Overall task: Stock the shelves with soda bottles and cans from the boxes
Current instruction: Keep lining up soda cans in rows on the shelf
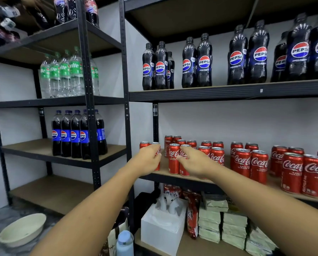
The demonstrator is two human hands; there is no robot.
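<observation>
Head view: two black metal racks with brown board shelves fill the white-walled corner, the left rack (pixel 89 93) set at an angle to the right rack (pixel 228 93), and their uprights stand side by side between my arms and the left-hand stock. On the right rack's upper shelf stand black-label Pepsi bottles (pixel 238 58) in pairs, upright, with gaps between the pairs. On the left rack there is a row of Sprite bottles (pixel 65 74), and one shelf down a row of blue-label Pepsi bottles (pixel 75 134), both partly behind the front upright. More dark bottles sit on the top left shelf, too blurred to read.

Below my arms, the right rack's lower shelf holds a white box (pixel 162 230), red packets (pixel 193 217) and stacks of pale green wrapped bundles (pixel 234 224). A cream basin (pixel 21 230) lies on the grey floor at the left, and a pale blue bottle (pixel 125 242) stands near the foot of the racks.

The Coca-Cola cans (pixel 293 172) stand upright in small groups along the can shelf (pixel 164 172), at about the height of my hands, two or three deep and spreading to the right edge of the view.

My left hand (pixel 149 159) is curled round the end can (pixel 157 151) at the shelf's left end, with another can just behind it. My right hand (pixel 195 161) grips the second can (pixel 183 169), thumb across its front, just beside a neighbour on its left. Both cans stand upright with their bases at the board; I cannot tell whether they touch it.
</observation>
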